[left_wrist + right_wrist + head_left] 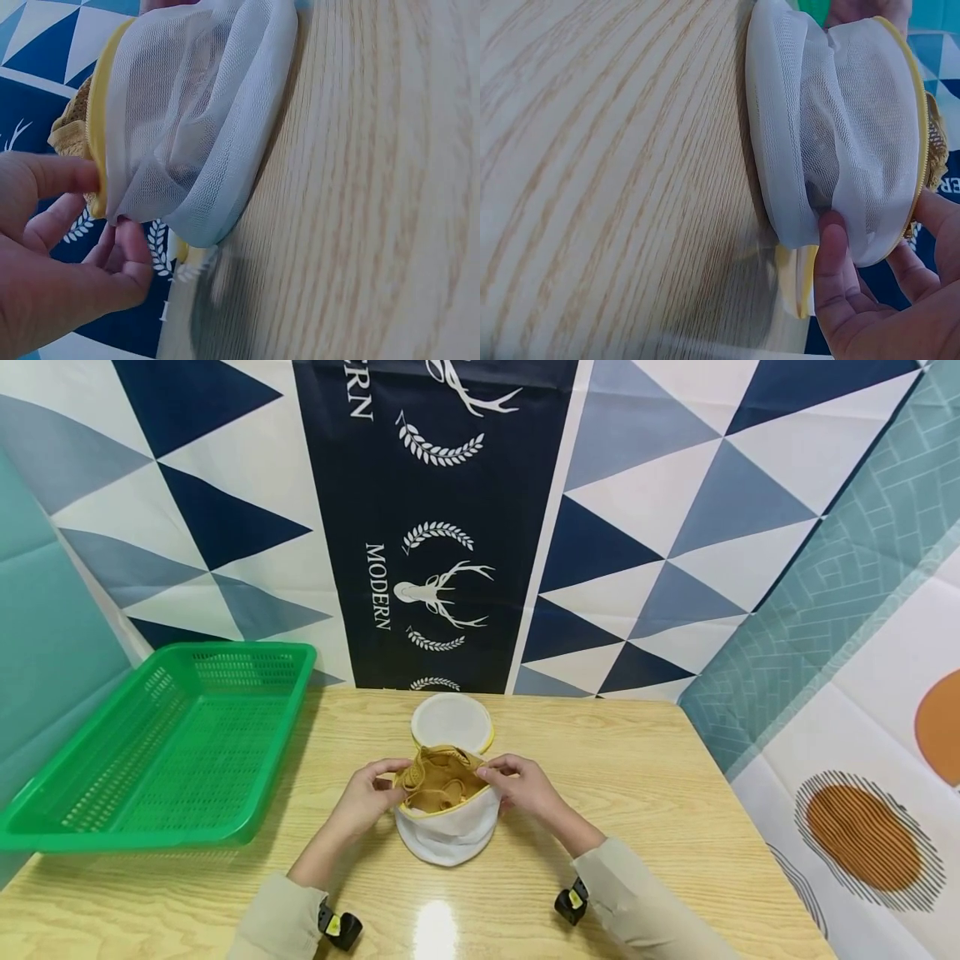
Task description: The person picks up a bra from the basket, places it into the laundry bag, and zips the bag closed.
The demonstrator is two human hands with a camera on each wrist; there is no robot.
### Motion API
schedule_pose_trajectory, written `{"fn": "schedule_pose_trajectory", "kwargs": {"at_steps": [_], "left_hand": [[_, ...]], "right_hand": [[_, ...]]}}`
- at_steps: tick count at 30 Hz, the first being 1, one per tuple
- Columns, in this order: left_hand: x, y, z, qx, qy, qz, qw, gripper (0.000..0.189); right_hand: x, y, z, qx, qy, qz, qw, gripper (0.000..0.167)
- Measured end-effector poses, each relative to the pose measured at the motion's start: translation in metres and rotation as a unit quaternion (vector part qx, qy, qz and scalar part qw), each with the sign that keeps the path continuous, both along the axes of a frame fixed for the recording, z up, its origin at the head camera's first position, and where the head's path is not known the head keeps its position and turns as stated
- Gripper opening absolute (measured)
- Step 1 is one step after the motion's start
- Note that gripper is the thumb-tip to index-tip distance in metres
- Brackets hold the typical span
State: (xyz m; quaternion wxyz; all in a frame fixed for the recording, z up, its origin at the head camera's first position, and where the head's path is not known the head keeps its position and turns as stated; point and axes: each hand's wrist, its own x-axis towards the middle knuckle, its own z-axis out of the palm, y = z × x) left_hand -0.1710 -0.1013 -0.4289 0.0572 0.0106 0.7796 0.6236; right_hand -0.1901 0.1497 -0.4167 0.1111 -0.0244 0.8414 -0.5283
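Observation:
A white mesh laundry bag (447, 845) with a yellow zipper rim stands unzipped on the table, its mouth facing up. Inside lies a mustard-yellow garment (435, 799) of openwork fabric, partly poking above the rim. Its exact kind cannot be told. My left hand (365, 799) pinches the bag's left rim between thumb and fingers; the left wrist view shows the fingertips at the yellow zipper edge (97, 127). On the opposite side, my right hand (525, 787) pinches the rim, with the thumb against the mesh side (870, 135). The bag's round white lid (450, 721) is flipped back behind it.
A green perforated plastic basket (287, 747) stands on the left of the wooden table (622, 777). Behind the table hangs a patterned cloth (442, 510). Black wrist cameras (572, 902) are strapped on both wrists.

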Motion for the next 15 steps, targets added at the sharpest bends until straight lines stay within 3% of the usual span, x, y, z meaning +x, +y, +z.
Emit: {"fn": "schedule_pose_trajectory", "kwargs": {"at_steps": [8,11,15], "left_hand": [[-0.0001,-0.0011,0.001,0.038,-0.025,-0.043,0.998,0.047],[-0.0008,-0.0007,-0.0013,0.017,-0.001,-0.035,0.9993,0.042],[-0.0016,0.002,-0.0043,-0.045,0.061,-0.007,0.9971,0.029]], "right_hand": [[0.0013,-0.0005,0.0013,-0.002,0.003,0.0,1.0,0.03],[0.002,-0.0008,0.0025,-0.004,0.003,-0.001,1.0,0.03],[0.0014,-0.0009,0.0023,-0.009,-0.005,-0.005,0.9999,0.03]]}}
